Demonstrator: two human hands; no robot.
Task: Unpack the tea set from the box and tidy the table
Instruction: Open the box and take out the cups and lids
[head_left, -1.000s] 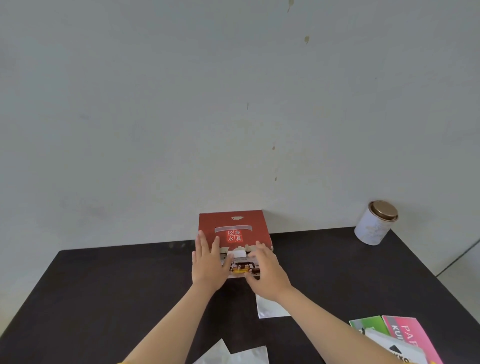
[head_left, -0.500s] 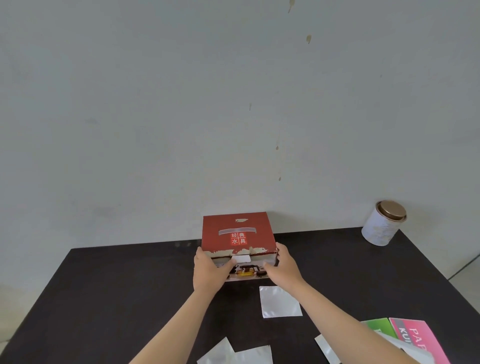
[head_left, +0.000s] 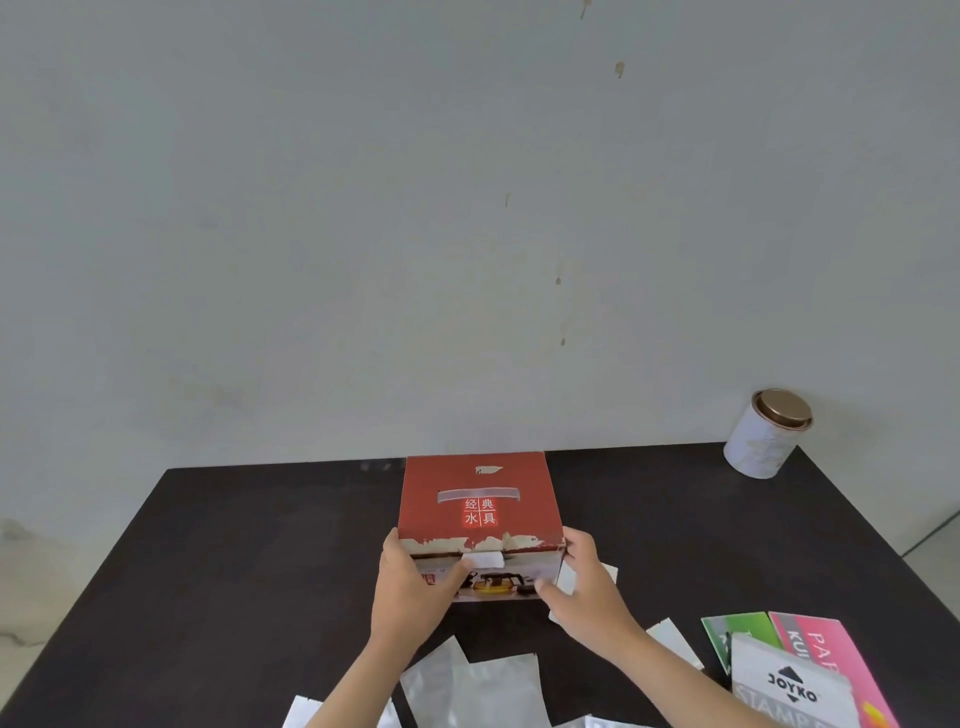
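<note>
Both hands — left hand (head_left: 410, 582), right hand (head_left: 584, 587) — are clamped on the red cardboard box (head_left: 478, 506) marked 经典水具, held mid-way on the dark table (head_left: 234, 561). "JOYKO" is read on a grey packet (head_left: 792, 696) — beside a pink card (head_left: 831, 654).

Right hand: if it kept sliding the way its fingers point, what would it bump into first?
The right hand is already touching the red box at its near right corner, fingers pointing left across the front. Going straight on, it would probably meet the left hand on that same face, though depth is hard to judge.
</note>
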